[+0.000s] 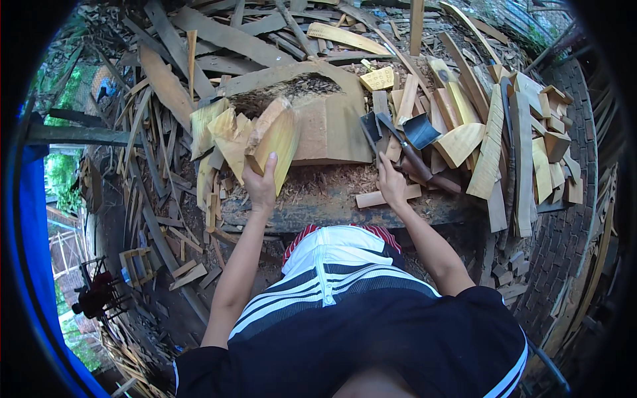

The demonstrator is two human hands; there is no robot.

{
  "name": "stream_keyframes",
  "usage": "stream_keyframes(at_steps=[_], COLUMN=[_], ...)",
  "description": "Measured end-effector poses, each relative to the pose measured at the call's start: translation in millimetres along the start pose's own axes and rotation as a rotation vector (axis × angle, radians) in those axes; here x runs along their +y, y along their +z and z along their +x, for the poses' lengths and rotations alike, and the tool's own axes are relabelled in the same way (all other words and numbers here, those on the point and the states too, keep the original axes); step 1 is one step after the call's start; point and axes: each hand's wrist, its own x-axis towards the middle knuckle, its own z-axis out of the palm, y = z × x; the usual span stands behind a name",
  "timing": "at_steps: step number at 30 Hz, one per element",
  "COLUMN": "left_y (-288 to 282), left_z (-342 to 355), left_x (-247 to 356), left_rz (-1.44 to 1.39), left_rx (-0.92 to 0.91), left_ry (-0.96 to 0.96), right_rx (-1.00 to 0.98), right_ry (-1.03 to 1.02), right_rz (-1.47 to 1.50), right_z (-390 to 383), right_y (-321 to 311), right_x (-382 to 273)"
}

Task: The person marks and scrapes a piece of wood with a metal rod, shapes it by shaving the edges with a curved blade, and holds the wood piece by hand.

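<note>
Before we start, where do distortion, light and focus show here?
Head view: the blue sheet bows along the rim; head view: daylight brightens the greenery at left; head view: the left hand and its wood block look fairly sharp.

- Blue tarp [30, 232], far L edge.
- Green foliage [63, 180], bkgd, just R of tarp.
- Dark reddish obj. [98, 292], lower L, too small to ID.
- Small slatted wood pc. [137, 265], on ground, L of ctr.
- Long greyish planks [229, 38], heaped at top, overlapping.
- Yellow pc. w/ small holes [379, 79], top ctr.
- Wood offcuts [556, 147], piled far R, next to brick paving [554, 245].
</note>
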Motion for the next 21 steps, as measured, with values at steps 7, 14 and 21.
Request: stream_keyframes(at_steps=[7,14,21], left_y=[-15.2,-23.8,-40.8], left_z=[8.4,7.4,-8.4], left_x=[-22.2,-4.5,-21.6], left_rz=[0.132,0.047,0.031], left_rx=[0.079,-0.017,0.000], left_ry=[0.058,-0.137,-0.221], right_rx=[0.131,0.466,0.868], right_ry=[-0.281,-0.506,0.242], right_rz=[-0.287,-0.317,-0.918], right_z=[-33.9,-5.9,61.8], right_y=[-3.0,-70.4,-202.3], right_x=[43.8,24.7,218.5])
